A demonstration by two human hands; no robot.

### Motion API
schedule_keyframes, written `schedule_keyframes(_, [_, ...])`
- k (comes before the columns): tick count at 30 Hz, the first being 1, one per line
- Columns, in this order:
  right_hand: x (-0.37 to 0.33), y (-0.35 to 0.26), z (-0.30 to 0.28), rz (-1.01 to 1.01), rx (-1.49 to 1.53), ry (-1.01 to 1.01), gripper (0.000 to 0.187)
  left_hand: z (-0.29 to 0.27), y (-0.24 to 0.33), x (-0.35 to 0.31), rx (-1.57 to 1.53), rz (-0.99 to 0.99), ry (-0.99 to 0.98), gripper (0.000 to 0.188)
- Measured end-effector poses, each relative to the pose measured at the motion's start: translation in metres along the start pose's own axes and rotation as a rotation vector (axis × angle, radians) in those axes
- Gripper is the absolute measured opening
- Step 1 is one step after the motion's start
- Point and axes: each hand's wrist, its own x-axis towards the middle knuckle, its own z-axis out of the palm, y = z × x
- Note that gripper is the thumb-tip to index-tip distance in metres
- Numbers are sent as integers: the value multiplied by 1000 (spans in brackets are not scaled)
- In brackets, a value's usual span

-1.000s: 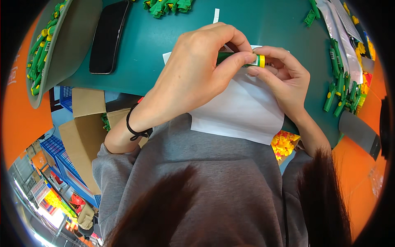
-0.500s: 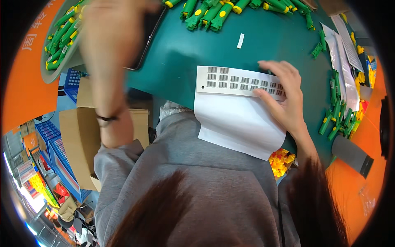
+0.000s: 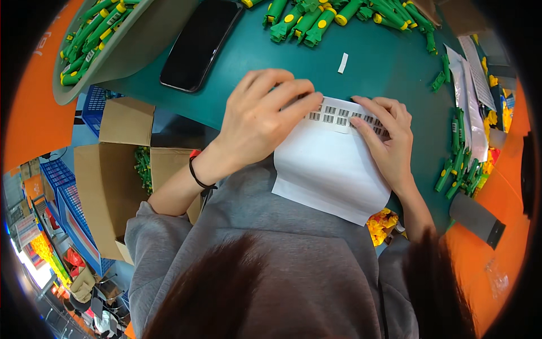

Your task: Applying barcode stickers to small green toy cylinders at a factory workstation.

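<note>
A white sheet of barcode labels (image 3: pixel 333 161) hangs over the table's near edge, its printed rows at the top. At the printed rows' left end, my left hand (image 3: pixel 268 113) is closed, thumb and fingertips pinching that end and hiding some labels. My right hand (image 3: pixel 389 127) grips the right end, its thumb lying across the labels and its fingers at the upper edge. One small white strip (image 3: pixel 342 63) lies on the green table (image 3: pixel 259 51) beyond the sheet.
A black phone (image 3: pixel 200 45) lies at the left, beside a grey bin (image 3: pixel 121 53) of green tubes with yellow ends. More green tubes (image 3: pixel 322 25) line the far edge and right side. An open cardboard box (image 3: pixel 99 192) stands lower left; a grey cylinder (image 3: pixel 477 220) lies right.
My left hand has come back from the bin and phone at upper left and closed on the sheet's left end. My right hand has kept its grip.
</note>
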Motion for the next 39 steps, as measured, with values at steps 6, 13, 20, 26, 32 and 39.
schedule_keyframes(6, [8, -1, 0, -9, 12, -43, 33, 3, -1, -3, -67, 18, 25, 20])
schedule_keyframes(13, [136, 7, 8, -612, -420, 24, 41, 9, -2, 1, -121, -42, -37, 20])
schedule_keyframes(20, [125, 6, -5, -547, -252, -92, 38, 11, 0, -1, -219, -150, -2, 21])
schedule_keyframes(26, [34, -4, -17, 252, 1016, -301, 36, 5, -2, 1, -394, -297, -33, 16])
schedule_keyframes(32, [-2, 8, 3, 322, 1034, -74, 32, -9, 7, 27, -634, -466, 59, 11])
schedule_keyframes(39, [-11, 8, 1, 256, 1091, -61, 37, -4, 30, 55, -895, -441, -171, 9])
